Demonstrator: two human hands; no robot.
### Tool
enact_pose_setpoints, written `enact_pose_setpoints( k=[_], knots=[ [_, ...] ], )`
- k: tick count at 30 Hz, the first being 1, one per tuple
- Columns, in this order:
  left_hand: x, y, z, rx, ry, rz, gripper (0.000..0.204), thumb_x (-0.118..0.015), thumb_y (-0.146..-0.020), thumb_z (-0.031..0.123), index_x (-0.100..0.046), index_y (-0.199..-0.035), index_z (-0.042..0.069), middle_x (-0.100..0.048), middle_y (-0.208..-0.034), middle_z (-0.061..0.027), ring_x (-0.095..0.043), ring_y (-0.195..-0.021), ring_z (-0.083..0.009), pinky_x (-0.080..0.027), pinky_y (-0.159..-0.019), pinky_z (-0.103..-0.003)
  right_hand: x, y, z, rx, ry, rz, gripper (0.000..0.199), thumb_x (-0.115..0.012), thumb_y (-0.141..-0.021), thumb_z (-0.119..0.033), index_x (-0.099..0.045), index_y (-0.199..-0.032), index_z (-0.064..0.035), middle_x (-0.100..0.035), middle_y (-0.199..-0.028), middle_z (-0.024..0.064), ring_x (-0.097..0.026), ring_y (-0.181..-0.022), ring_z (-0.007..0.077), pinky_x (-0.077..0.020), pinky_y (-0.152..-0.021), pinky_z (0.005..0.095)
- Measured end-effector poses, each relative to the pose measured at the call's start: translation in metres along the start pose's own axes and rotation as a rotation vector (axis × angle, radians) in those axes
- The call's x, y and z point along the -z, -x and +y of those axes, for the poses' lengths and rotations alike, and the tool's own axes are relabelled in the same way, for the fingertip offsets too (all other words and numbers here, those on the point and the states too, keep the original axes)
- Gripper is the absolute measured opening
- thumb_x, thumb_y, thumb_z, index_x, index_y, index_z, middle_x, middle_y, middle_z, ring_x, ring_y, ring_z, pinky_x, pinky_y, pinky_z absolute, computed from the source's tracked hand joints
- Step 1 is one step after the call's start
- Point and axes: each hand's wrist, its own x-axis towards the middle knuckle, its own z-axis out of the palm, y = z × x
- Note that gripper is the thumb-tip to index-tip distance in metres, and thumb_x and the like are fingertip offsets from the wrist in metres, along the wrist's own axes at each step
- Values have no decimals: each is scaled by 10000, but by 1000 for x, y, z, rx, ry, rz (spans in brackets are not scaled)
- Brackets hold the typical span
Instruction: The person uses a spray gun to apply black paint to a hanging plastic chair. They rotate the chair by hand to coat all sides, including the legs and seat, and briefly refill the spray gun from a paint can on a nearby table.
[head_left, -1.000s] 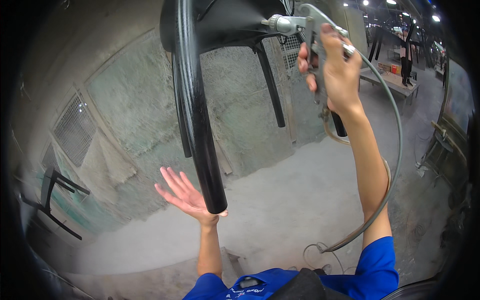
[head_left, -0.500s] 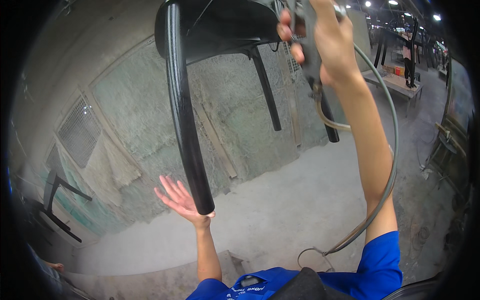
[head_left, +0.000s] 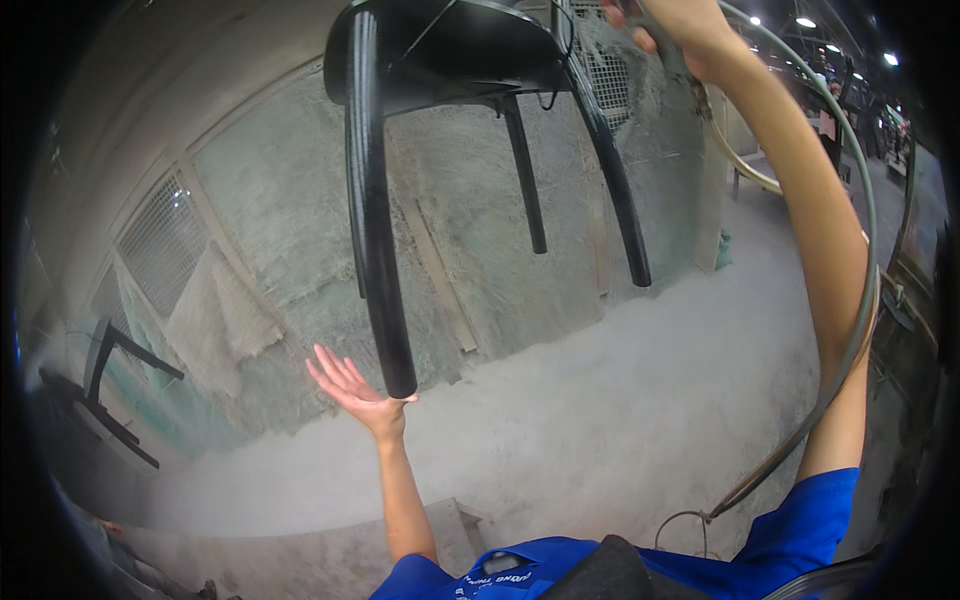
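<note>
A glossy black chair (head_left: 460, 62) hangs in front of me, its legs pointing down and its upper part cut off by the frame's top. My left hand (head_left: 358, 392) is open, palm up with fingers spread, and its thumb side touches the lower end of the nearest chair leg (head_left: 376, 255). Up at the top right, my right hand (head_left: 695, 35) is wrapped around a grey spray gun (head_left: 668, 55), partly out of view. From the gun, a pale hose (head_left: 738, 160) runs down; a grey hose (head_left: 868, 190) loops beside my right arm.
Behind the chair stands a wall of dusty panels (head_left: 290, 220) with mesh grilles (head_left: 160, 245). Another dark frame with legs (head_left: 105, 385) is at the far left. Whitish mist hangs over the grey floor (head_left: 620, 390). Equipment and ceiling lamps (head_left: 805, 22) appear at the upper right.
My right hand has swung up and right with the spray gun, uncovering the chair's right leg. The chair looks slightly turned, and my left hand has shifted a little left and up. Mist looks thicker.
</note>
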Motion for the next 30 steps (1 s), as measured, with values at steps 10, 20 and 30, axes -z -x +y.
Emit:
enact_pose_setpoints(
  k=[10,20,30],
  knots=[
    [-3,-6,2,73,-45,36,1730,-948,-368,693,59,-1635,81,-57,-1699,-231,-86,-1573,-436,-146,-1261,-632,-51,-12,-85,475,522,-562,329,-568,-1048,-230,-671,-1281,-22,-648,-716,9,-591,-614,80,-510,-586,267],
    [57,12,100,145,39,367,1154,-289,-887,893,100,-1650,120,-17,-1718,-218,51,-1590,-378,29,-1277,-556,-79,93,-28,178,87,-1201,365,-652,-952,-206,-716,-1263,-26,-716,-789,80,-640,-551,109,-551,-525,261],
    [76,1,125,803,912,77,1147,-446,-936,797,-178,-1535,-143,-316,-1560,-363,-315,-1499,-440,-314,-1239,-526,-140,99,17,411,585,-621,341,-619,-1018,-303,-719,-1290,-124,-730,-793,62,-563,-555,115,-502,-550,319]
  ],
)
